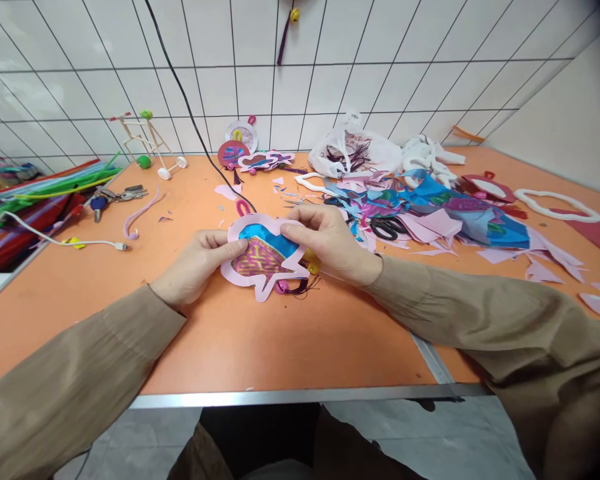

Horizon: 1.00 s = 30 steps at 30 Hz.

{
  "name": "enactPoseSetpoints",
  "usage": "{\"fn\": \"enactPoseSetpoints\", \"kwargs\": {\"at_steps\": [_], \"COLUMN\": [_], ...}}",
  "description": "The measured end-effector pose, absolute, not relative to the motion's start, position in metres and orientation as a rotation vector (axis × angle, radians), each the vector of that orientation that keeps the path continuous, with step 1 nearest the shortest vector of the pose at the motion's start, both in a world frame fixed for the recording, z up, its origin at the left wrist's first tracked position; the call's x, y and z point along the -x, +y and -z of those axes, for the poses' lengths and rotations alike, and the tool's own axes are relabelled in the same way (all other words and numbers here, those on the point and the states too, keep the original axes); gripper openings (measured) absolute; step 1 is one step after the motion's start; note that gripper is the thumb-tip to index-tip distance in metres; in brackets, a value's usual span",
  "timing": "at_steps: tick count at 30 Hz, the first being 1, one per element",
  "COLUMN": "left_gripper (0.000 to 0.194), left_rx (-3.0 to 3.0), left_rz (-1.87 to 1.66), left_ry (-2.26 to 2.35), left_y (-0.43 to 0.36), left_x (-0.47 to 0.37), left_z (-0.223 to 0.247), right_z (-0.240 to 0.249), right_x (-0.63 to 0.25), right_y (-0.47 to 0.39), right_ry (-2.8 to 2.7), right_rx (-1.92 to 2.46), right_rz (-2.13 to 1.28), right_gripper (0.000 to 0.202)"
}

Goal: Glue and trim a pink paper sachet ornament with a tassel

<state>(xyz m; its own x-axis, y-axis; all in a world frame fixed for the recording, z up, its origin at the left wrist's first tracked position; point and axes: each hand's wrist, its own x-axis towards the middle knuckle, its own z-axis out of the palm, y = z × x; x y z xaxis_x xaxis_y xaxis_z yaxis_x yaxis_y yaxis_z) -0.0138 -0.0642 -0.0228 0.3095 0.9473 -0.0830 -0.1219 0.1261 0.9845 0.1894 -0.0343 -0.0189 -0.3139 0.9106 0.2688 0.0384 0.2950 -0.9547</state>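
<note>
Apparently steadying the pink-edged ornament [267, 257].
Left hand [196, 261] pinches its left side, right hand [330, 239] its upper right; adjustment likely needs light pressure.

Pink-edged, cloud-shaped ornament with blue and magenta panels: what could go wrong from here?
The left hand and right hand pinch the pink-edged, cloud-shaped ornament; too firm a grip might crease its rim. The thin, dark tassel threads trail loose at its lower edge and could tangle. The long, thin black cable comes down close behind the ornament and might catch on it.
</note>
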Motion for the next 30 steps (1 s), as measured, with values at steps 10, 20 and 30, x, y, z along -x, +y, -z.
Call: {"fn": "enactPoseSetpoints", "kwargs": {"at_steps": [10,20,30], "left_gripper": [0.027,0.028,0.031], "left_rx": [-1.195,-1.210,-1.337], "left_rz": [-0.960,-0.986,-0.993], "left_ry": [0.998,1.027,1.060], "left_y": [-0.068,-0.071,-0.068], "left_x": [0.013,0.012,0.018], "left_z": [0.020,0.011,0.014], "right_z": [0.019,0.019,0.019], "right_x": [-0.191,-0.191,-0.193], "right_y": [-0.035,-0.035,-0.036], "right_ry": [-1.769,-1.883,-1.855], "right_rx": [0.912,0.915,0.864], "right_rz": [-1.228,-1.030,-1.147], "right_gripper": [0.026,0.028,0.034]}}
